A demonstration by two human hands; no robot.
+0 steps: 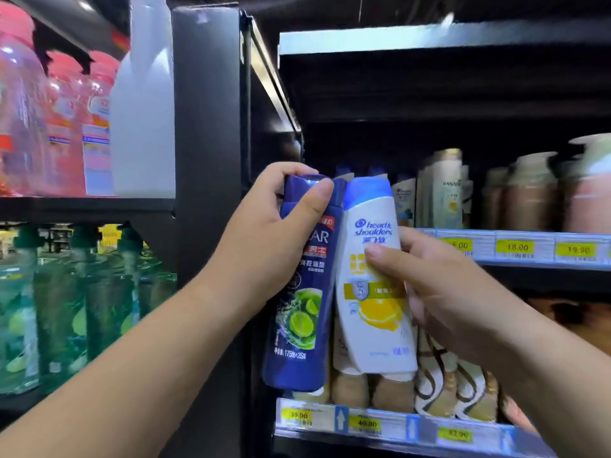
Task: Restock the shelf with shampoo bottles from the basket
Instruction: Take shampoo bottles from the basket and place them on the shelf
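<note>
Head view, left hand (264, 239) gripping blue bottle (304, 292), right hand (439, 292) gripping white bottle (370, 259)

1. The dark blue shampoo bottle (307, 292), lime on its label, is cap-up with its top tilted right, gripped by the left hand (281, 226).
2. The white shampoo bottle (373, 292), blue-capped with a lemon picture, leans left against it, held by the right hand (439, 282).
3. The shelf (515, 249) behind holds rows of bottles.

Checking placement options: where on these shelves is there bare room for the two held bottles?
Only the dark gap above the upper-row bottles shows open. The corner by the black upright is hidden behind the blue bottle and white bottle. The lower shelf is packed.
</note>
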